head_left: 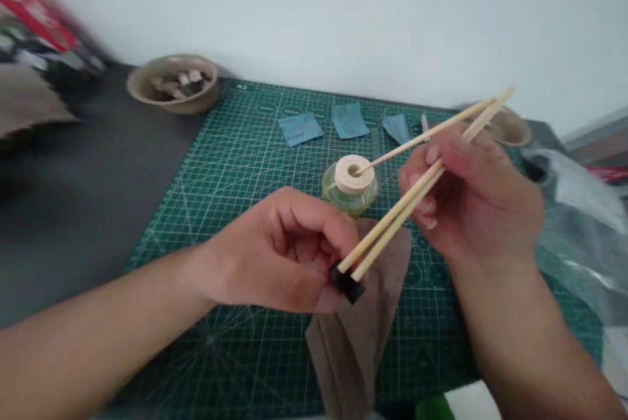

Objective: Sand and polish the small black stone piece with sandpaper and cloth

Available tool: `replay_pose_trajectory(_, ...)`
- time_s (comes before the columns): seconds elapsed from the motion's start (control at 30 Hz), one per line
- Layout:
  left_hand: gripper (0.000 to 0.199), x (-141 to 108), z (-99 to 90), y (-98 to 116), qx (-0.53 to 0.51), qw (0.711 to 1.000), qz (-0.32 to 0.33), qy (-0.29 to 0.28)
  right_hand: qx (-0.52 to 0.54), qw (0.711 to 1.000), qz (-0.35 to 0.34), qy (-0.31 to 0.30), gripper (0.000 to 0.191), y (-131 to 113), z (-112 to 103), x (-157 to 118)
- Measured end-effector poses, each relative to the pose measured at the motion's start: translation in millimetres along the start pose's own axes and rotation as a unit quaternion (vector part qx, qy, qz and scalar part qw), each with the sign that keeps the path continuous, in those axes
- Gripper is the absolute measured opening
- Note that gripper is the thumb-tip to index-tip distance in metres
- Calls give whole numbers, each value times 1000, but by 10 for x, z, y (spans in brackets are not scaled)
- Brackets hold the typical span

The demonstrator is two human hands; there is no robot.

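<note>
My left hand (pixel 299 253) pinches a small black block-like piece (pixel 347 284) between thumb and fingers. The lower ends of a pair of wooden chopsticks (pixel 400 214) touch that piece. My right hand (pixel 478 194) is closed around the chopsticks further up, and they slant toward the upper right. Behind them stands a glass jar (pixel 350 201) with a pale wooden ring (pixel 352 171) on top. A thinner wooden stick (pixel 417 139) has its tip at the ring's hole and passes behind my right fingers; whether they hold it I cannot tell.
A green cutting mat (pixel 245 204) covers the table, with a brown folded cloth or paper (pixel 366 315) on it. Blue squares (pixel 349 120) lie near the wall. Bowls stand at the back left (pixel 174 83) and right (pixel 513 125). Clear plastic (pixel 579 230) lies at the right.
</note>
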State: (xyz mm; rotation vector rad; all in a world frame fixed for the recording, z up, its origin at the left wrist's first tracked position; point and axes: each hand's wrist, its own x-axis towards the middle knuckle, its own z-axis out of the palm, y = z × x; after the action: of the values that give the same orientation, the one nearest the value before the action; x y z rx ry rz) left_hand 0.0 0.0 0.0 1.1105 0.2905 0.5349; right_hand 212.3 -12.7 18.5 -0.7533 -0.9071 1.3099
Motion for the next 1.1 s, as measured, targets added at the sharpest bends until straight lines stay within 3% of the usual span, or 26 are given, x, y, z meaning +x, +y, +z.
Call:
replay_pose_trajectory(0.13, 15, 2, 27, -3, 14, 1000, -18, -12, -12, 999, 18, -27, 18, -24, 0, -19)
replay_pose_trajectory(0.33, 17, -25, 39, -7, 6, 1000, -23, 3, -17, 1000, -4, -15, 19, -7, 1, -10)
replay_pose_trajectory(0.5, 14, 1, 27, 3, 43, 999, -13, -23, -35, 999, 2, -38, 22, -6, 8, -14)
replay_pose_trajectory(0.67, 16, 8, 18, -6, 16, 1000, -12, -13, -23, 1000, -2, -9, 20, 2, 11, -13)
replay_pose_trajectory(1.1, 22, -63, 40, -60, -18, 999, -34, -15, -7, 999, 11, -31, 21, -7, -32, 25)
